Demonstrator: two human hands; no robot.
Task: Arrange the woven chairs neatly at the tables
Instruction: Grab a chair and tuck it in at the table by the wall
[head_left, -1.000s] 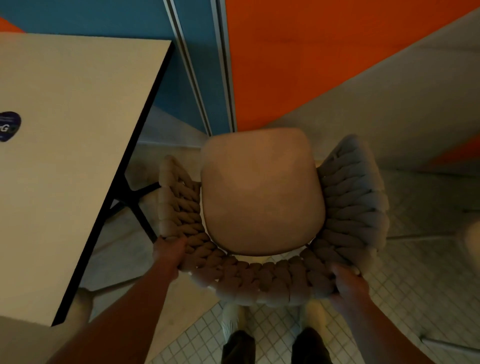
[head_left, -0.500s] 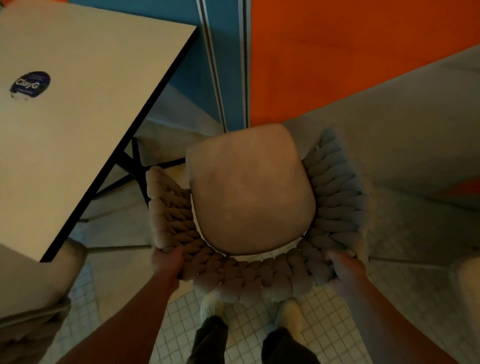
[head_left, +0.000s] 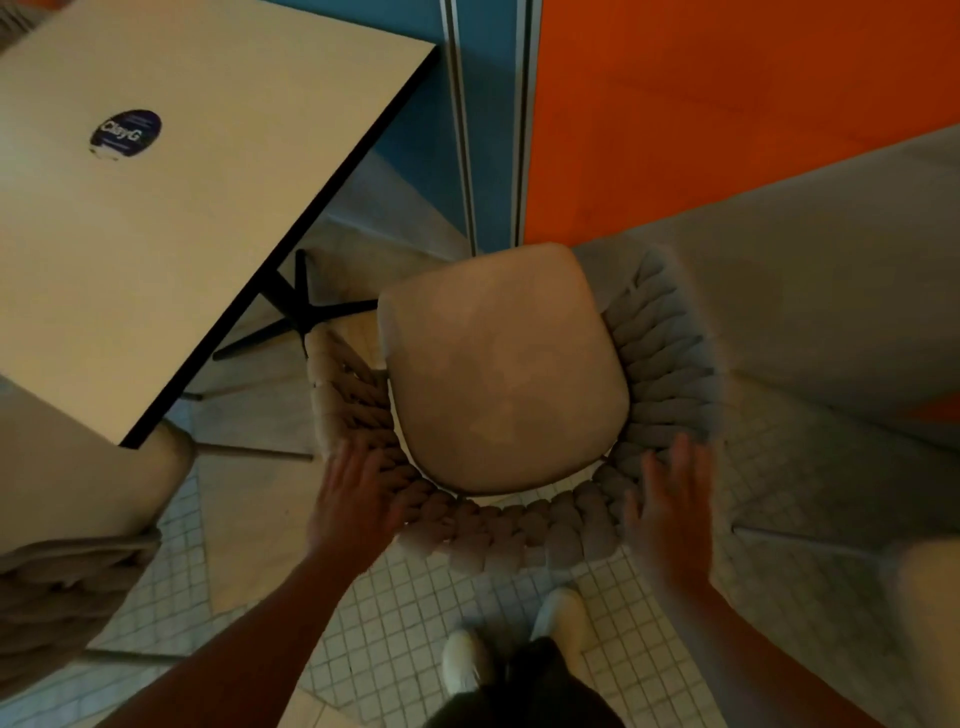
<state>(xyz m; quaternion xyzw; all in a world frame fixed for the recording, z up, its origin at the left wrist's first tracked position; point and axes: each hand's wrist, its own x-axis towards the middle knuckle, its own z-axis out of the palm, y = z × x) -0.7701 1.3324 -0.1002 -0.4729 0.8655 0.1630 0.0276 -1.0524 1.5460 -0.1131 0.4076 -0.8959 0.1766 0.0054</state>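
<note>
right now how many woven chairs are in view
2. One woven chair is in the middle, right of the table; a second chair is lower left, by the table's corner. A pale shape at the right edge may be a third.

The woven chair (head_left: 498, 374) is standing on the floor (head_left: 395, 597), its seat front pointing at the wall (head_left: 675, 104). Left of the chair the surface (head_left: 208, 234) is standing, carrying a sticker (head_left: 125, 132). A second chair (head_left: 62, 587) is sitting further left, tucked under the surface's near corner. A long seat (head_left: 831, 312) is running right of the chair. The left grip (head_left: 353, 499) and right grip (head_left: 670, 509) are lying open over the two bends of the chair's back.
</note>
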